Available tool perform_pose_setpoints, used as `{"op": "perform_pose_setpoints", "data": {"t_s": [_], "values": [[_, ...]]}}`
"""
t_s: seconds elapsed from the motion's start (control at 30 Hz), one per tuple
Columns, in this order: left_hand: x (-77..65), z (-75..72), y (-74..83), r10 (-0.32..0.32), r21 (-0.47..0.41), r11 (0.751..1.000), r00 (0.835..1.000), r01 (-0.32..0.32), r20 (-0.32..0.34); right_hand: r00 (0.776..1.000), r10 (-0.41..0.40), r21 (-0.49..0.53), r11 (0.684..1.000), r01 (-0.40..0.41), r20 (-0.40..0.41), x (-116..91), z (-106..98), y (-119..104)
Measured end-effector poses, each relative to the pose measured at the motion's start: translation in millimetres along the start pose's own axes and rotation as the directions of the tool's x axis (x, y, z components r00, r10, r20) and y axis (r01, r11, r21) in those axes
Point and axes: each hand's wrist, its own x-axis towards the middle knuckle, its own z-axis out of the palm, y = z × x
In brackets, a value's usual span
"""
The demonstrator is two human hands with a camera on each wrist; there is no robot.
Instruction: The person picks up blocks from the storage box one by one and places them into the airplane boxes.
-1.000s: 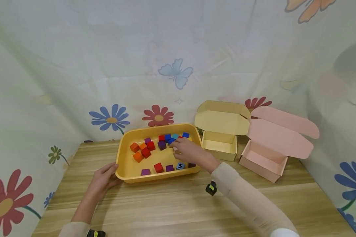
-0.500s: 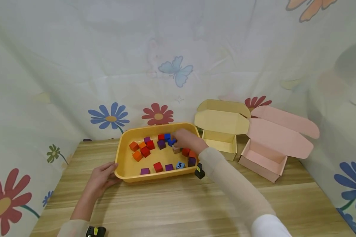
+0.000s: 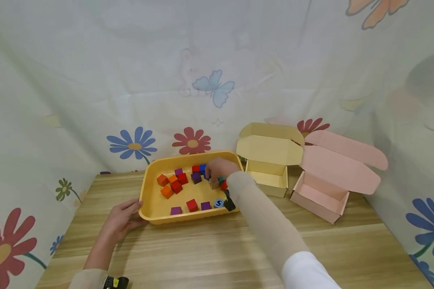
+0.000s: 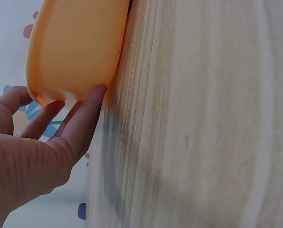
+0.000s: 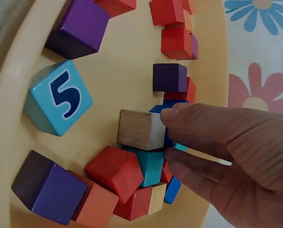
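Note:
A yellow plastic tray (image 3: 188, 219) holds several coloured cube blocks. My left hand (image 3: 120, 220) grips its left front corner, thumb at the rim and fingers against the outer wall in the left wrist view. Inside the tray, toward the back right, my right hand (image 3: 220, 166) reaches down among the blocks. In the right wrist view its thumb and fingers lie around a blue block (image 5: 169, 141), mostly hidden, beside a plain wooden block (image 5: 136, 129). Whether they pinch either one is not clear. A light-blue block (image 5: 60, 99) marked 5 lies nearer the tray's front wall.
Red, teal and purple blocks crowd close to the right hand, among them a red block (image 5: 115, 173). Right of the tray stand an open yellow box (image 3: 273, 190) and an open pink box (image 3: 312, 205), lids raised. A flowered cloth (image 3: 217, 48) hangs behind the table.
My right hand and forearm have moved left and slightly away from me, over the blue blocks. The left hand keeps its place at the tray corner.

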Motion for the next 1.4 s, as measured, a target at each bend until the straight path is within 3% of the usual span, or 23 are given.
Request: {"op": "perform_pose_setpoints", "data": {"t_s": [0.43,0.63,0.8,1.1,1.4], "values": [[-0.3,0.0,5.3,-0.002,-0.024,1.000,1.000,0.002,0.000,0.999,-0.030,-0.130,0.991,0.028,-0.018,1.4,9.8,-4.1],[-2.0,-1.3,5.4,0.001,-0.027,1.000,1.000,-0.001,0.007,0.998,-0.055,-0.091,0.994,0.055,0.010,10.5,7.7,-1.0],[-1.6,-0.9,4.7,0.001,-0.033,0.999,1.000,-0.001,0.007,0.997,-0.078,-0.076,0.994,0.078,-0.002,10.5,-0.9,0.4],[-0.7,-1.5,4.3,-0.005,-0.029,1.000,1.000,0.005,0.001,0.993,-0.119,-0.146,0.982,0.118,0.001,-0.5,-26.8,4.5],[0.7,-2.0,2.2,-0.014,-0.041,0.999,1.000,0.014,0.008,0.993,-0.119,-0.201,0.973,0.117,0.005,-22.0,-45.9,27.8]]}}
